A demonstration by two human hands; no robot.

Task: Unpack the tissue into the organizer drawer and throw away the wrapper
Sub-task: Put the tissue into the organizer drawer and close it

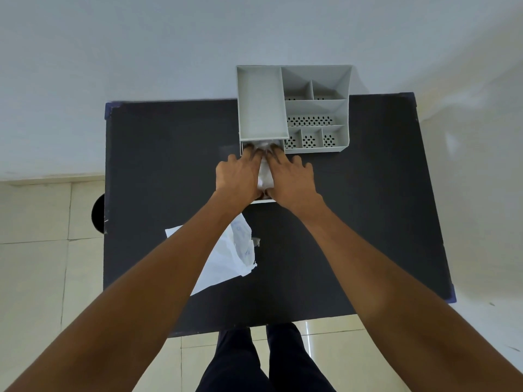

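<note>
Tissue (pixel 265 176) white, in the pulled-out drawer (pixel 261 201) at organizer (pixel 294 108) front, between both hands | left hand (pixel 237 176) and right hand (pixel 291 178) flat, fingers spread, pressing it down side by side | wrapper (pixel 226 256) loose on black table (pixel 353 222), under left forearm

Even, soft, diffuse light; source not identifiable. Strong wide-angle bowing at frame edges. Black table (pixel 368 222) reads flat and matte, faint pale sheen at its far centre. Bright glare streak on floor tile (pixel 308 340), near right. Fingertips slightly soft; rest reasonably sharp.
</note>
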